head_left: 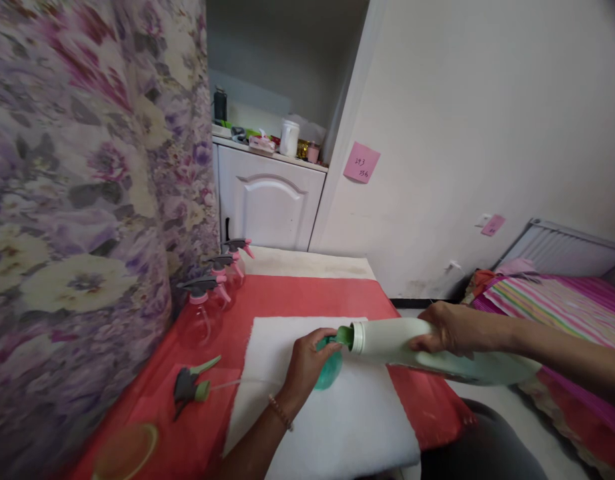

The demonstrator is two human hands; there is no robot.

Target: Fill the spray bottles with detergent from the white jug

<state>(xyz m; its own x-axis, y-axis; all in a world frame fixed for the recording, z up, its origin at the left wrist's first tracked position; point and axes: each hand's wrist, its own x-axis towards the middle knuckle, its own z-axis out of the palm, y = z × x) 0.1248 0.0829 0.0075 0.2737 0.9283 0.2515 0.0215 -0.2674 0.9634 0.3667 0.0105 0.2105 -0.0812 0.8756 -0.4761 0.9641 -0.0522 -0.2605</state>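
Standing in a row along the left side of the table, three clear spray bottles (pixel 200 323) with grey heads and pink triggers sit near the curtain (pixel 87 187), well apart from your hands. Closer to you, a loose spray head (pixel 186 388) lies on its side, its thin tube reaching toward your left wrist, and a round, amber-toned object (pixel 125 453) near the bottom edge is too blurred to name. Your left hand (pixel 307 363), a beaded bracelet (pixel 281 412) at its wrist, has thumb and fingers pinched at the neck of the small green bottle (pixel 328 375), hiding part of it. Your right hand (pixel 442 328) is wrapped around the large bottle (pixel 387 337), tipped almost level, its threaded mouth right by that neck; whether they touch, you can't tell. The small one is rounded and translucent, the large one pale green, smooth and long. Beneath lies a white cloth (pixel 312 430), soft and fuzzy-edged, over a slick red covering (pixel 302 293). Beyond are a white cabinet (pixel 272 193) with an arched panel, a plain wall (pixel 462 120) bearing pink notes (pixel 362 163), and, to the right, a bed (pixel 562 300) with striped bedding.
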